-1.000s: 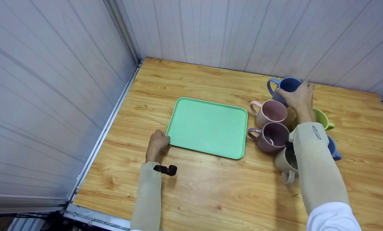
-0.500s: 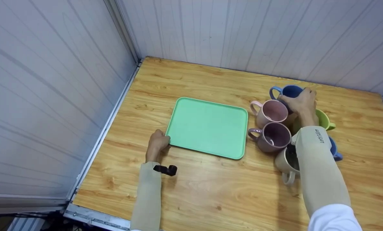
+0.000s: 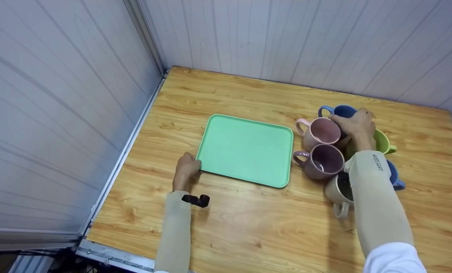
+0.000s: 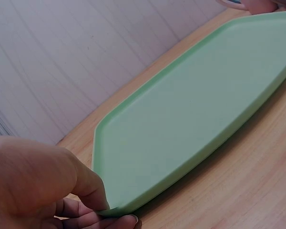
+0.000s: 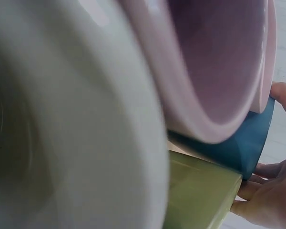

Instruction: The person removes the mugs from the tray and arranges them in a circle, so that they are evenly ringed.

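At the far right of the table my right hand point(image 3: 356, 125) grips the dark blue mug point(image 3: 342, 111), thumb on the near side and fingers on the other. Its handle points left, and it stands behind the pink mug point(image 3: 321, 132). In the right wrist view, some fingers of that hand also lie by the green mug point(image 5: 200, 191). My left hand point(image 3: 187, 167) pinches the near-left corner of a light green tray point(image 3: 246, 151). The left wrist view shows thumb above and fingers under the tray's rim point(image 4: 181, 176).
A purple mug point(image 3: 320, 163), a cream mug point(image 3: 335, 191) and another blue mug point(image 3: 397, 180) crowd under and around my right forearm. A yellow-green mug point(image 3: 383, 142) has its handle to the right. White panel walls point(image 3: 241, 41) bound the wooden table at the back and left.
My right hand has brought the dark blue mug down and slightly nearer, against the cluster behind the pink mug. My left hand and the tray have stayed in place.
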### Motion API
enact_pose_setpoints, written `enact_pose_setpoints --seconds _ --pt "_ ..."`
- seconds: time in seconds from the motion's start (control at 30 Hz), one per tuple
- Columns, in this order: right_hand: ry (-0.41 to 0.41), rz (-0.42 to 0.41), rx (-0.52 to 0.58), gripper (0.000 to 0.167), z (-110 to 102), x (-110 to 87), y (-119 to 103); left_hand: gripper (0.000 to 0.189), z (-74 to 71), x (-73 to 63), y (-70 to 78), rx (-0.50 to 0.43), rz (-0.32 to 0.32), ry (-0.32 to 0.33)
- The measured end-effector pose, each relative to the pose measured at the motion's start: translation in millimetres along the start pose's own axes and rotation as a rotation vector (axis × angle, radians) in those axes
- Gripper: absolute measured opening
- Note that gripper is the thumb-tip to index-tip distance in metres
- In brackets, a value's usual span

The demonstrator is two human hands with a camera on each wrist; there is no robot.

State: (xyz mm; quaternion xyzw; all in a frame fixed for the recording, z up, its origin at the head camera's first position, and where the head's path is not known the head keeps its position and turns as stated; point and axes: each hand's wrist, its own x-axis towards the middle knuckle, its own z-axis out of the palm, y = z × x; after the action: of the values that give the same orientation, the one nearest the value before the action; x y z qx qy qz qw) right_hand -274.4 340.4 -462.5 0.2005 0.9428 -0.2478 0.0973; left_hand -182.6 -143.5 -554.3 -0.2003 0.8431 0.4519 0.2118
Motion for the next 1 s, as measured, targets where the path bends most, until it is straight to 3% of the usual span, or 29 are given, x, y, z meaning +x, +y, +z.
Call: enact_pose_setpoints --seconds 0.3,0.73,1.0 --pt "-0.034 0.058 0.023 0.119 -2.4 -1.7 -1.5 0.004 0.9 -0.8 1.1 -0.004 0.003 0.007" --pt "-0.104 0.117 -0.025 0.118 -8.9 -8.1 -9.3 0.006 3.7 2.7 0.8 0.012 0.019 0.007" --pt "-0.15 0.072 -0.047 0.109 -19.4 -17.1 -4.3 0.003 1.2 3.8 3.1 0.017 0.036 -0.009"
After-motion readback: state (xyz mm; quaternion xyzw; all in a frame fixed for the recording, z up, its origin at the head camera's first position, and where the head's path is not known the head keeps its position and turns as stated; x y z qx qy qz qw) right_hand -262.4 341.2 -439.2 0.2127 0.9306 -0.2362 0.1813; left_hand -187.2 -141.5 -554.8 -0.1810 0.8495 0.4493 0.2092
